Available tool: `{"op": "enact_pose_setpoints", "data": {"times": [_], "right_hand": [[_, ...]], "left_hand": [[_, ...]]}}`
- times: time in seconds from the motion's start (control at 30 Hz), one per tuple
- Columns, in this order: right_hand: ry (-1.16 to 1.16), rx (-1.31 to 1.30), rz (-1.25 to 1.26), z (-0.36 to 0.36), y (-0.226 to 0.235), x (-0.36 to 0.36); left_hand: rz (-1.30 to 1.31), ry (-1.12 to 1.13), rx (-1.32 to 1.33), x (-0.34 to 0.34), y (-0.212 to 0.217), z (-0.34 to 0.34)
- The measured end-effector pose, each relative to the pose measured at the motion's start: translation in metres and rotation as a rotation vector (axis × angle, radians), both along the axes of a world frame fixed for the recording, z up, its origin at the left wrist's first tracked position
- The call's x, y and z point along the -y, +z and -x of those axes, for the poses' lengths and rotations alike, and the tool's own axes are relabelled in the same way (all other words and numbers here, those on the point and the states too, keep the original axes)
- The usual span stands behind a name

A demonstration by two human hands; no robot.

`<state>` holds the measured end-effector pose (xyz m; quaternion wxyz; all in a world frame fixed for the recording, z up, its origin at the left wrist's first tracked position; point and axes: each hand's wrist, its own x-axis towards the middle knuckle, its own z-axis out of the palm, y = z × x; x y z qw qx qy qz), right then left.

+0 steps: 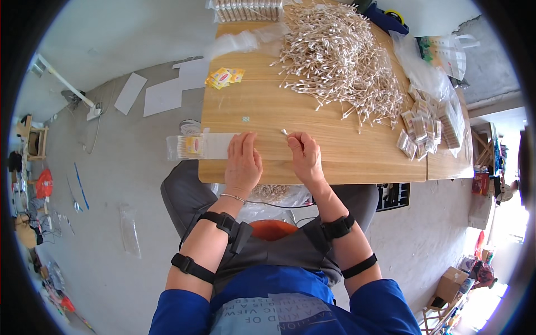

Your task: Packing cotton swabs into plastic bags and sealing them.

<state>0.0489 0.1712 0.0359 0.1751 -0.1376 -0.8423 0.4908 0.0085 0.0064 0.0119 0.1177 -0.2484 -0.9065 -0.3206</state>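
Note:
Near the table's front edge, my left hand [244, 162] lies with fingers stretched out over the right end of a clear plastic bag [219, 146]. A packed bundle of cotton swabs with a yellow label [192, 145] sits in clear plastic at the left, sticking out past the table edge. My right hand [305, 157] is closed in a pinch just to the right, and a white swab tip [284, 132] pokes out beside its fingers; how many swabs it holds is hidden. Beyond both hands spreads a large heap of loose cotton swabs [340, 61].
Yellow labels [224, 77] lie at the table's left edge, below flat plastic bags [240, 41]. Bundled swabs [245, 11] stand at the far left. Small swab packs [419, 131] pile up at the right, by a large plastic bag [446, 106]. A tape dispenser [391, 19] is at the back.

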Motion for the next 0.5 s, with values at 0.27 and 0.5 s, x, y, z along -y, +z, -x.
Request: {"op": "enact_pose_setpoints", "data": {"times": [0.27,0.5], "right_hand": [[0.007,0.080,0.071,-0.007,-0.004,-0.001],[-0.125,-0.105,-0.442,-0.019,-0.022,-0.003]], "left_hand": [[0.001,-0.006,-0.010,-0.001,0.003,0.000],[0.006,-0.023,0.010,0.000,0.004,-0.001]]}}
